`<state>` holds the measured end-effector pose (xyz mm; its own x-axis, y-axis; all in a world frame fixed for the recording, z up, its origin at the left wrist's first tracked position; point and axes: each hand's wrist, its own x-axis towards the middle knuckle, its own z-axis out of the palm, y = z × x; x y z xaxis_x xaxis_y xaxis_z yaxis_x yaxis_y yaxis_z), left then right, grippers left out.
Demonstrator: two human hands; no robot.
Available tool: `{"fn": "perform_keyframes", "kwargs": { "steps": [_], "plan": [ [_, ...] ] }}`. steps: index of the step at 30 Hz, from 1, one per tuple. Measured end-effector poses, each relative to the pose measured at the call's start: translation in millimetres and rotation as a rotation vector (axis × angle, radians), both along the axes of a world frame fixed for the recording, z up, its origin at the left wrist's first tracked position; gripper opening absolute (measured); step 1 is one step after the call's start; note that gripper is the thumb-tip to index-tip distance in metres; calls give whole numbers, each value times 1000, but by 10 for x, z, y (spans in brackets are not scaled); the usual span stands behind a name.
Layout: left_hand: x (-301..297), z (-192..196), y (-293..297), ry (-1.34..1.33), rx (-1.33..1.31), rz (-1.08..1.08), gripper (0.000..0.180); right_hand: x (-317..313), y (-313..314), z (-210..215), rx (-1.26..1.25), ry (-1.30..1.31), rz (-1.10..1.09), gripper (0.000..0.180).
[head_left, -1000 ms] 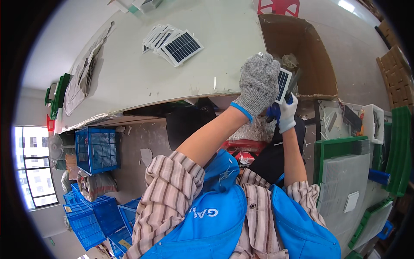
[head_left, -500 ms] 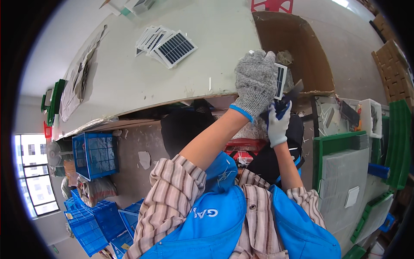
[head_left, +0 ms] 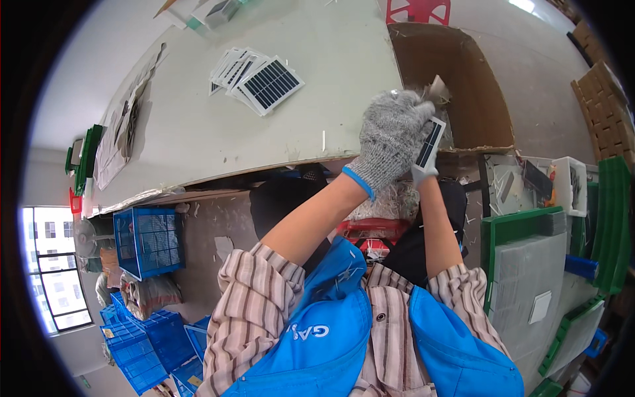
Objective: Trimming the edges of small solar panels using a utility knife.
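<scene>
Fingers (head_left: 397, 116) of the left hand (head_left: 390, 145), in a grey knitted glove, are curled closed around a small solar panel (head_left: 430, 142), held on edge above the front edge of the table; the right hand (head_left: 423, 175), in a white glove, sits just beneath and is mostly hidden behind the left, so its grasp cannot be told, though it touches the lower end of the panel.

Table (head_left: 198, 132): large, pale top; it bears a fanned stack of solar panels (head_left: 261, 79) towards the far side, well apart from the hands, and a heap of flat papers (head_left: 122, 132) near the left end.

Cardboard box (head_left: 456, 73): open, standing at the right end of the table, just behind the held panel; pale shredded scraps show at its near corner; the remainder of the inside is bare brown board.

Blue crates (head_left: 149, 241): one mesh crate under the table at left, contents unclear; more stacked lower left.

Green trays (head_left: 522, 264): at right, holding flat grey sheets.

White bin (head_left: 572, 185): small, far right, contents too small to tell.
</scene>
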<state>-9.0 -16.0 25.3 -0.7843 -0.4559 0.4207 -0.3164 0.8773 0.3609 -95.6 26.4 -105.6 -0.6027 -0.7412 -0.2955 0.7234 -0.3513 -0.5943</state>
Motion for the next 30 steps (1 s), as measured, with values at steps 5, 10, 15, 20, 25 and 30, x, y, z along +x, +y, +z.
{"fn": "perform_keyframes", "kwargs": {
  "steps": [5, 10, 15, 20, 25, 30],
  "plan": [
    [112, 14, 105, -135, -273, 243, 36, 7, 717, -144, -3, 573, 99, 13],
    [-21, -104, 55, 61, -235, 138, 27, -177, 674, 66, 45, 659, 297, 12],
    [-48, -63, 53, 30, -197, 45, 25, 188, 966, 98, -31, 836, 347, 9],
    [-79, -60, 104, 36, -200, 134, 26, 538, 1076, 58, 82, 547, 15, 33],
    [-57, -153, 73, 32, -275, 205, 28, 536, 858, -31, 535, 1266, -339, 50],
    [-115, -17, 138, -48, -292, 203, 29, 200, 257, -344, 512, 1219, -431, 55]
  ]
}}
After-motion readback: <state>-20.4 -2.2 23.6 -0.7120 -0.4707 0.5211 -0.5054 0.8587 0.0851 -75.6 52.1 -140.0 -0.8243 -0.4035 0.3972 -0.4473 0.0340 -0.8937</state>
